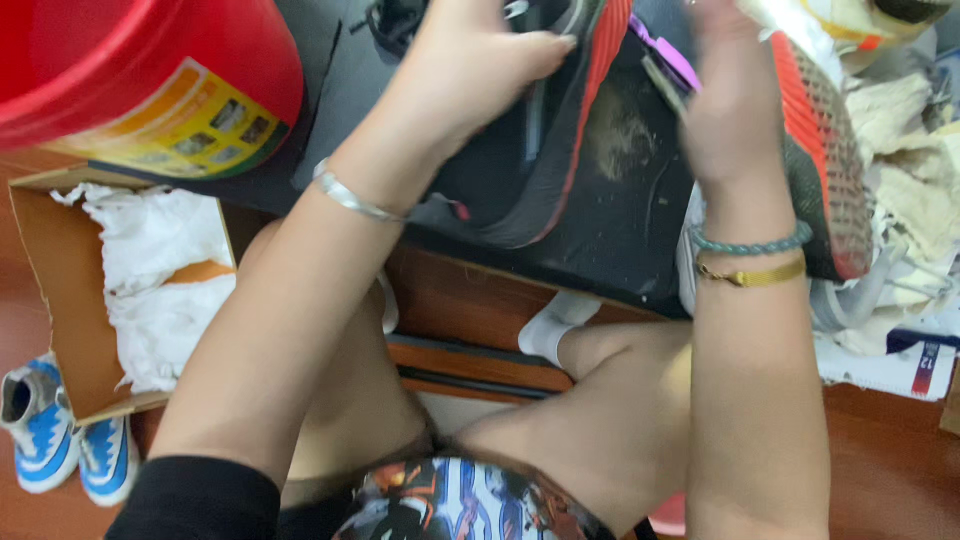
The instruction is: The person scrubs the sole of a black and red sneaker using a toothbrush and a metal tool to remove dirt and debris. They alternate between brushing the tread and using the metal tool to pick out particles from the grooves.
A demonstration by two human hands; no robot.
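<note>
Black shoe with the red-edged sole [560, 130] lies tipped on the dark tabletop [620, 250], top centre. Left hand [480, 60] is clamped over its upper, fingers curled onto it. Right hand [735, 100] is blurred beside a purple-handled brush [665, 55]; whether it grips the brush, I can't tell. A red-and-grey knit shoe [830, 170] sits just right of that wrist, crumpled paper [915, 170] beyond. Red bucket [130, 70] crowds the top left; below it a cardboard box [60, 300] of white paper, blue sneakers [60, 445] on the floor.
</note>
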